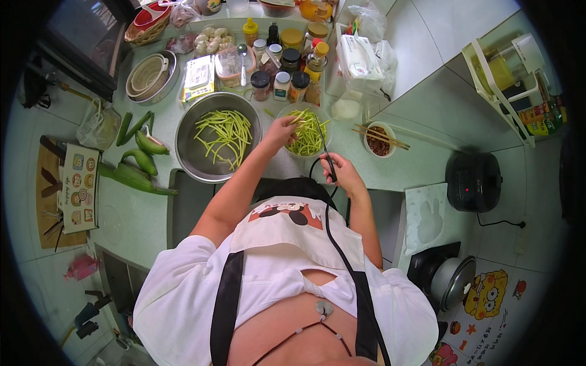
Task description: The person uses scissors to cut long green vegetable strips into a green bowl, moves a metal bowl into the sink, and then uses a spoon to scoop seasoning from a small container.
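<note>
My left hand [281,133] pinches a few green beans at the left rim of a clear bowl [282,113] holding cut-looking green bean pieces [305,141]. In my right hand [345,173] is a black-handled tool with a thin blade [331,167], its tip reaching up over that bowl's right side. Whether it is a knife or scissors, I cannot tell. Left of my left forearm stands a wide steel basin [188,160] with long green beans [223,135] spread across its bottom.
Luffas [131,177] lie left of the basin. Several seasoning jars [281,86] and a spoon on a lidded box [237,64] stand behind. A small bowl [379,139] with chopsticks sits at right, a black rice cooker [473,181] beyond. A black cable [329,226] runs down my front.
</note>
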Tool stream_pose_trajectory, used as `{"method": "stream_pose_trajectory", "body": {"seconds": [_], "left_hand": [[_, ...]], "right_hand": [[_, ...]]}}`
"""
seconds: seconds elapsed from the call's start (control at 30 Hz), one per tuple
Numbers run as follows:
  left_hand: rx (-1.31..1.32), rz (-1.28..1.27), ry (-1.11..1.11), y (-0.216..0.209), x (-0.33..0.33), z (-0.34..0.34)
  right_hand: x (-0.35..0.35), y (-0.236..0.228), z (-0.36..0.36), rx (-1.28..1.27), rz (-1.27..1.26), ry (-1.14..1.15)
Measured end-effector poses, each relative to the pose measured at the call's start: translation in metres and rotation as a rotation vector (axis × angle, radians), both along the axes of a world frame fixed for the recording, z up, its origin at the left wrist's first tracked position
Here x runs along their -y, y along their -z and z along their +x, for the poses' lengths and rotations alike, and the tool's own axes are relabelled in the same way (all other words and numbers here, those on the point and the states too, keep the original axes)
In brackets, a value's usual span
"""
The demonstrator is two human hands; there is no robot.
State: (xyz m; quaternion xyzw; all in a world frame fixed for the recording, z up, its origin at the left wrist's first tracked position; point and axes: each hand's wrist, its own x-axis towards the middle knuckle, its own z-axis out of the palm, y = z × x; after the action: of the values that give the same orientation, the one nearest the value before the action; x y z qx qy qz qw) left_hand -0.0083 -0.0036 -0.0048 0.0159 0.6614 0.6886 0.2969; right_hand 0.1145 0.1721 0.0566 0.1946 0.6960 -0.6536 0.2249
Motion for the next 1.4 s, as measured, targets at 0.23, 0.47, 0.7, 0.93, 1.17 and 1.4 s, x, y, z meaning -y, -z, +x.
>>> {"method": "stream_pose_trajectory", "body": {"seconds": [0.23,0.47,0.7,0.93,1.17,1.4], "left_hand": [[0.259,0.385,-0.111,0.004,-0.001,-0.003],[0.346,0.592,-0.094,-0.002,-0.001,-0.004],[0.349,0.555,-0.138,0.004,-0.003,-0.002],[0.323,0.451,-0.149,0.007,-0.003,-0.001],[0.221,0.279,-0.059,-0.002,-0.003,0.0],[0.296,0.278,0.06,-0.014,0.002,-0.001]], "right_hand": [[-0.002,0.0,0.002,0.001,0.023,-0.015],[-0.007,-0.003,0.005,-0.021,0.024,-0.005],[-0.008,-0.005,0.009,-0.032,0.028,0.004],[-0.013,0.004,0.011,-0.045,0.021,-0.026],[-0.013,0.007,0.01,-0.081,0.093,-0.079],[-0.007,0.015,0.004,-0.085,0.065,-0.058]]}}
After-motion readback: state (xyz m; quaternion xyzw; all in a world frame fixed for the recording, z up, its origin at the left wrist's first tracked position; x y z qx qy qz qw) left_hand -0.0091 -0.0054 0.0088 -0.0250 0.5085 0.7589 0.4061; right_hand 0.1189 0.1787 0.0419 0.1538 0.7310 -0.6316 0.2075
